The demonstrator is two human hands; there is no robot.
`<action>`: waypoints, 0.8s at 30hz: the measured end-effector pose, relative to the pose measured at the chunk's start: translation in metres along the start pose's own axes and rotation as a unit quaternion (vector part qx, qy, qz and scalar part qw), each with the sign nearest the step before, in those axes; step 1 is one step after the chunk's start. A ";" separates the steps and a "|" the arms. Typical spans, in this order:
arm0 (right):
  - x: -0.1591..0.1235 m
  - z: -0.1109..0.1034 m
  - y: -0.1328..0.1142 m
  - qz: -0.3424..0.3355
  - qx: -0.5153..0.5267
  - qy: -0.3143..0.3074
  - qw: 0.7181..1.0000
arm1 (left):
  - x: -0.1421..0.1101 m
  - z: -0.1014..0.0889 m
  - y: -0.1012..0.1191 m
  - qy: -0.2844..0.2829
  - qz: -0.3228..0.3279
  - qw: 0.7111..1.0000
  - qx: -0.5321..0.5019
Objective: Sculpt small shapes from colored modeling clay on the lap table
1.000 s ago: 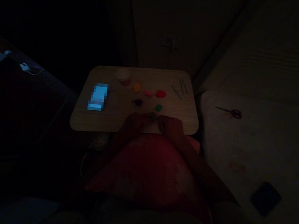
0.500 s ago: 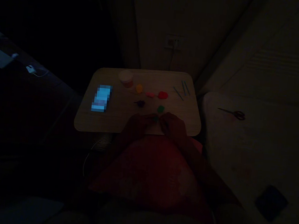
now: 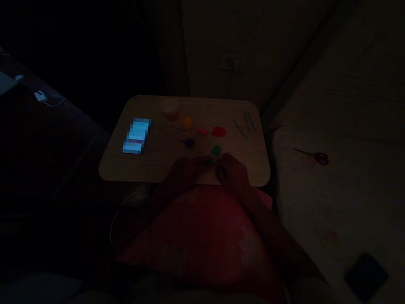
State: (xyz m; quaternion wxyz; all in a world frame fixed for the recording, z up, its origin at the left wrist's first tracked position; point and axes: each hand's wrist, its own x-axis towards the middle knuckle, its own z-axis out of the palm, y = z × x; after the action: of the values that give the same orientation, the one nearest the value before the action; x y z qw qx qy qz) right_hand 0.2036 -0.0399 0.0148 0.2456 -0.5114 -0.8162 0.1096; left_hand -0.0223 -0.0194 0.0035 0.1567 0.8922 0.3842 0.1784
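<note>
The scene is very dark. At the near edge of a small wooden table (image 3: 158, 169), my left hand (image 3: 184, 172) holds a small piece of green modelling clay (image 3: 209, 162) at its fingertips. Close on the other side of that piece is my right hand (image 3: 234, 170), its fingers bent together; what they pinch, if anything, is too dark to make out. Just beyond my fingers lies a larger green lump (image 3: 216, 150). Farther back are a red lump (image 3: 219, 131), a pink piece (image 3: 202, 131), an orange lump (image 3: 187, 123) and a dark lump (image 3: 189, 143) with a thin point.
A lit, blurred-out phone (image 3: 137, 136) lies at the table's left. A tub (image 3: 171, 109) stands at the back, and thin sticks (image 3: 246, 123) lie back right. Scissors (image 3: 316, 157) and a dark square object (image 3: 366, 278) rest on the pale surface at right.
The view has shifted slightly. My right fingertips seem to have moved a little away from the small green piece, which stays at my left fingertips. The other lumps lie as before.
</note>
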 end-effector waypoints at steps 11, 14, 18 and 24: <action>0.003 0.004 0.001 0.008 0.020 0.011 1.000 | 0.001 0.000 0.000 0.001 -0.001 1.000 -0.008; 0.003 0.003 0.001 0.018 0.017 0.013 1.000 | 0.002 0.000 -0.001 0.003 -0.002 1.000 -0.026; 0.005 0.002 0.001 0.034 0.005 0.000 0.999 | 0.002 -0.001 -0.001 0.003 -0.012 0.998 -0.056; 0.006 0.002 0.002 0.011 0.017 0.014 1.000 | 0.003 -0.001 -0.001 0.007 -0.016 0.996 -0.084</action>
State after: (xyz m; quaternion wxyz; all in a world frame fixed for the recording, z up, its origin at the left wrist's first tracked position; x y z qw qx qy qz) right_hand 0.2022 -0.0332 0.0139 0.2645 -0.5177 -0.8049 0.1191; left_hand -0.0212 -0.0168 0.0042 0.2310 0.8683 0.3836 0.2132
